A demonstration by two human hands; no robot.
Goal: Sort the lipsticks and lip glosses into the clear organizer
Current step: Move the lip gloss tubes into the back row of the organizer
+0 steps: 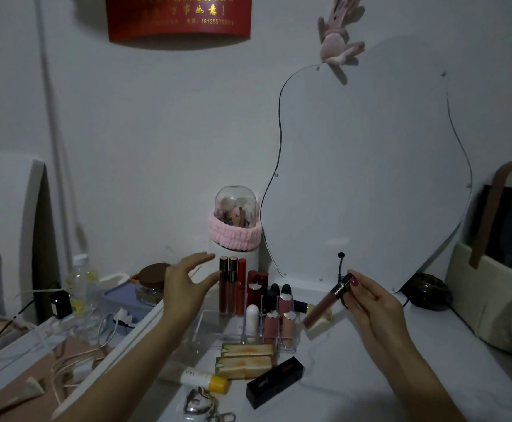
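A clear organizer (209, 328) stands at the middle of the white table. Tall red lip glosses (231, 289) stand upright in its back row, and several pink lipsticks (279, 325) and a white tube fill its right slots. My right hand (370, 303) holds a brown-pink lip gloss (324, 306) by its dark cap, tilted down to the left, just right of the organizer. My left hand (187, 284) hovers open, fingers spread, just left of the tall glosses. In front of the organizer lie two orange-marbled lipsticks (247, 359) and a black lipstick box (274, 380).
A wavy-edged mirror (367, 166) leans on the wall behind. A domed holder with a pink band (234, 222) stands behind the organizer. A yellow-capped tube (204, 380) and a silver keyring (198, 402) lie near the front. Bottle, jar and cables crowd the left; a beige container stands right.
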